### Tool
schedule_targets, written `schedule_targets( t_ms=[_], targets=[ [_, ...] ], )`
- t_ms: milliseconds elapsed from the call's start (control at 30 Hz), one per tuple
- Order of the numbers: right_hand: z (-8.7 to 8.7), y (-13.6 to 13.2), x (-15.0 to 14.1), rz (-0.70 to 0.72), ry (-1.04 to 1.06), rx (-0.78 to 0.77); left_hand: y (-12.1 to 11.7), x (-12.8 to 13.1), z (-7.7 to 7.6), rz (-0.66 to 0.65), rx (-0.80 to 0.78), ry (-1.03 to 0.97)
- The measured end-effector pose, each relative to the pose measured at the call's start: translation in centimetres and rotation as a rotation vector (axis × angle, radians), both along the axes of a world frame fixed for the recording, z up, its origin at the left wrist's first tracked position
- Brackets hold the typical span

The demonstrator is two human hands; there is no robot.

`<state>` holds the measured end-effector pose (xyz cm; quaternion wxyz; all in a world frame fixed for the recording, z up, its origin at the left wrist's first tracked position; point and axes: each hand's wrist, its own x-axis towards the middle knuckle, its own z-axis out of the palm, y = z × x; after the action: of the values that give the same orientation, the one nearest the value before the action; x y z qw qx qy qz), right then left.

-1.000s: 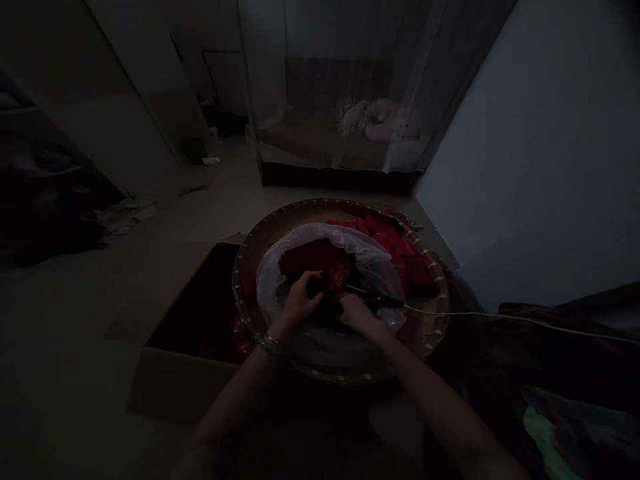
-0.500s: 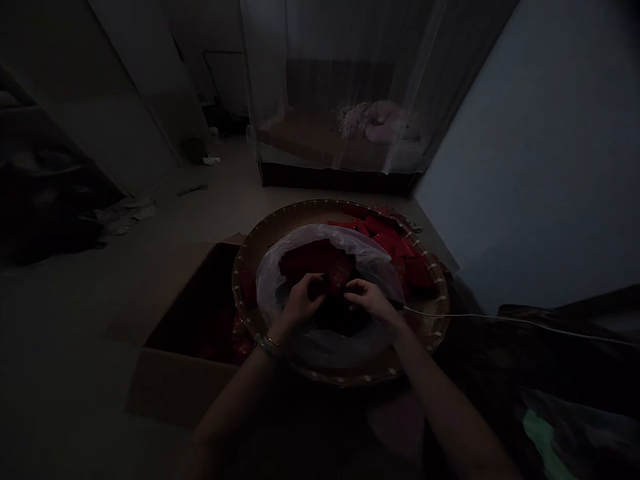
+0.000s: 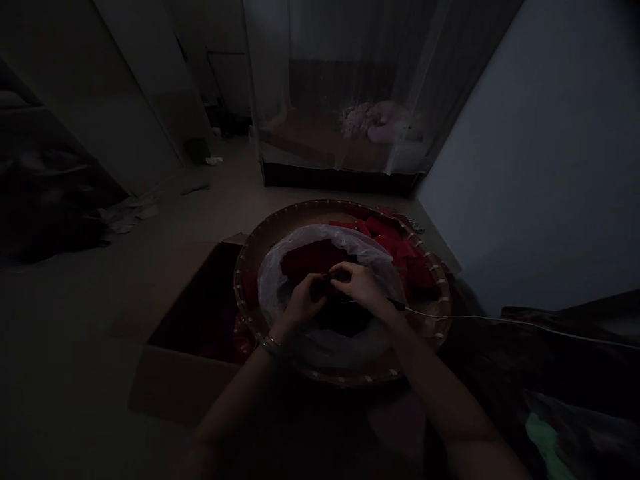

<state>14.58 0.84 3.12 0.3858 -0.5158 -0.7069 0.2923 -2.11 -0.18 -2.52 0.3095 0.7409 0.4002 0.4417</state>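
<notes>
The picture is very dark. My left hand (image 3: 304,303) is closed in a pinch on a small red piece with gold print, mostly hidden now by the fingers. Close beside it, my right hand (image 3: 361,287) pinches at the same piece, fingertips almost meeting the left ones. Both are above a whitish plastic bag (image 3: 273,267), its mouth spread wide, with dark red fabric-like material (image 3: 313,257) inside. A pen-like tool with a dark handle (image 3: 397,305) and white cord lies behind my right hand, largely covered by it.
The bag sits in a round woven bamboo tray (image 3: 270,220), with several red pieces (image 3: 390,240) at its far right. An open cardboard box (image 3: 185,380) stands left. The white cord (image 3: 480,319) runs right. Beyond are a netted bed (image 3: 320,150) and a pale wall (image 3: 540,153).
My right hand has left the tool, risen and moved left to the red piece, covering its printed face. My left hand has stayed nearly in place.
</notes>
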Motion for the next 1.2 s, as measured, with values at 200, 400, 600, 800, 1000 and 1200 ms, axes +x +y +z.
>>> schedule_targets(
  t_ms=[200, 400, 600, 800, 1000, 1200],
  targets=[
    [-0.7, -0.6, 1.6, -0.026, -0.03, -0.019, 0.0, 0.1, -0.1, 0.008, 0.002, -0.028],
    [-2.9, -1.4, 2.5, 0.085, -0.104, -0.025, 0.1, 0.0, 0.1, -0.032, 0.01, -0.039],
    [-2.8, 0.2, 1.5, 0.155, -0.198, 0.231, 0.0, -0.3, 0.2, -0.102, -0.051, -0.079],
    [-1.2, 1.2, 1.5, 0.058, -0.123, 0.203, 0.7, -0.2, -1.0, -0.042, -0.248, -0.051],
    [0.2, 1.3, 2.2, 0.179, -0.24, -0.023, 0.7, 0.1, -1.4, -0.154, -0.438, -0.12],
    [0.3, 1.4, 2.0, 0.352, -0.385, -0.077, 0.7, 0.2, -0.8, -0.184, -0.472, -0.214]
  ],
)
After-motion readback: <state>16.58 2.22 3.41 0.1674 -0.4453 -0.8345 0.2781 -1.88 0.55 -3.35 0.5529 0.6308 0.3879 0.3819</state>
